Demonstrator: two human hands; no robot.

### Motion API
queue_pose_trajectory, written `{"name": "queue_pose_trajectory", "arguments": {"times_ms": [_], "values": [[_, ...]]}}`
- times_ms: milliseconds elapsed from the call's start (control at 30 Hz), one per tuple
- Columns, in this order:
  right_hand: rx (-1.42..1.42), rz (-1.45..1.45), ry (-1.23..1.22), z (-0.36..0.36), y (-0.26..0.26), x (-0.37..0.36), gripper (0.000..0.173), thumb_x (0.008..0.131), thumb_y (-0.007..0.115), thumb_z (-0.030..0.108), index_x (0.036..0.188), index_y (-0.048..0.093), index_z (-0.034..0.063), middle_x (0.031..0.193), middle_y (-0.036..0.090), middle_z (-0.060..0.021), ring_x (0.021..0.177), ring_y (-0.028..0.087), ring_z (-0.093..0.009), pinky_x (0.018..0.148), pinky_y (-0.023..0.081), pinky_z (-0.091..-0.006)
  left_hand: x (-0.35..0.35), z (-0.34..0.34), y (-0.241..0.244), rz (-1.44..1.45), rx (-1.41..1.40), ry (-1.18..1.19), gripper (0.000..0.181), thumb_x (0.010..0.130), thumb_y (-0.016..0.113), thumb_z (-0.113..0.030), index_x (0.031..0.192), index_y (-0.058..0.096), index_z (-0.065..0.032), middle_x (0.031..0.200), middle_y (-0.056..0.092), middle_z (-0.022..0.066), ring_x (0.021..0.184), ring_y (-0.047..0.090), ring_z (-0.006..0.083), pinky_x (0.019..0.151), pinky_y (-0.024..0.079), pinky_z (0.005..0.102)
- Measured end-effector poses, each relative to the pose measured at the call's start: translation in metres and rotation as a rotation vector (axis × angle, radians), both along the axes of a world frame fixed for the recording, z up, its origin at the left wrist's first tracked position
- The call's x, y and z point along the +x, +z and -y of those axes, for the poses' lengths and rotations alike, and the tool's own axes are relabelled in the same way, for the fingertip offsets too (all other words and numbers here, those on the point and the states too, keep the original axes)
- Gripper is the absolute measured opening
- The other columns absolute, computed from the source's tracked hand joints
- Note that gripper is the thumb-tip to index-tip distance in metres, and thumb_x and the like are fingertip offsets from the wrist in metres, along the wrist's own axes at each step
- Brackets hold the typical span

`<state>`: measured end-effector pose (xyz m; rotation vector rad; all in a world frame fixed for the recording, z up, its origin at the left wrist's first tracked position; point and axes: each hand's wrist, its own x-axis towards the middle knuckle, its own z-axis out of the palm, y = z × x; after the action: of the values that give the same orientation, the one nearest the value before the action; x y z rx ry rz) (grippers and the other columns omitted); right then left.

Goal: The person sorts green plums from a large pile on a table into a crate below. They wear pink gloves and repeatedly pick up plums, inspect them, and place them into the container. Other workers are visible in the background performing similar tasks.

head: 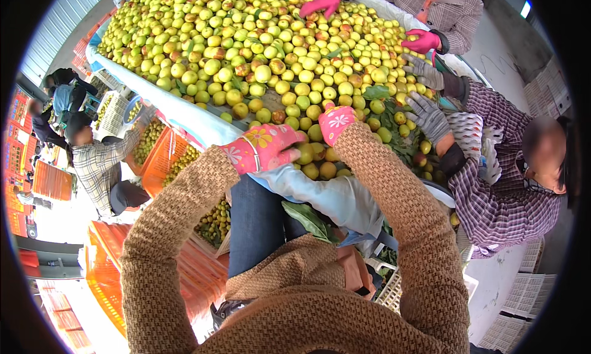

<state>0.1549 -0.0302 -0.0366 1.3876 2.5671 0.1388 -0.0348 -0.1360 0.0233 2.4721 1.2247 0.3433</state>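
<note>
A large heap of green-yellow fresh jujubes (221, 54), some with reddish-brown patches, covers the sorting table in front of me. My left hand (265, 146), in a pink flowered glove with a white band at the wrist, is at the table's near edge. Its fingers and thumb are apart, beside a few jujubes (317, 153). To its right, my right hand (338, 123) in a matching glove reaches into the heap with curled fingers; whether a fruit is inside them is hidden. Between my forearms, light blue cloth (323, 190) drapes over the edge.
At right, a co-worker's grey-gloved hands (429, 118) work near green leaves (399, 146). Another person's pink-gloved hand (323, 4) reaches in from the far side. Orange crates (159, 160) stand at left, and a white crate (392, 289) sits below my right arm.
</note>
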Motion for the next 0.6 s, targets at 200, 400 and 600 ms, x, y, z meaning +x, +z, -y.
{"name": "queue_pose_trajectory", "arguments": {"times_ms": [200,400,600], "values": [[-0.88,-0.945,-0.134,0.006,0.034,0.047,0.036,0.084,0.057,0.035,0.102,0.062,0.0048,0.088,0.063,-0.009,0.085,0.061,-0.018,0.068,0.05,-0.0319,-0.074,-0.026,0.001,-0.135,0.189,0.272,0.035,0.086,0.059,-0.022,0.118,0.059,-0.0062,0.112,0.061,0.0177,0.104,0.058,0.0354,0.088,0.048,0.0418],[-1.383,-1.997,-0.612,0.062,0.056,0.074,0.033,0.092,0.052,0.029,0.119,0.053,0.01,0.105,0.06,-0.0071,0.072,0.059,-0.018,0.045,0.045,-0.023,-0.114,-0.057,-0.005,-0.464,0.079,0.505,0.049,0.084,0.058,-0.025,0.127,0.049,-0.0028,0.109,0.06,0.0211,0.106,0.056,0.0372,0.086,0.047,0.0457],[-1.445,-2.203,-0.578,0.059,0.034,0.097,0.041,0.089,0.057,0.027,0.127,0.048,0.0128,0.11,0.06,-0.0082,0.075,0.06,-0.022,0.045,0.046,-0.0245,-0.036,-0.061,-0.03,-0.518,-0.037,0.455,0.051,0.085,0.052,-0.018,0.131,0.039,0.0,0.09,0.061,0.0221,0.086,0.06,0.0385,0.069,0.049,0.0477]]}}
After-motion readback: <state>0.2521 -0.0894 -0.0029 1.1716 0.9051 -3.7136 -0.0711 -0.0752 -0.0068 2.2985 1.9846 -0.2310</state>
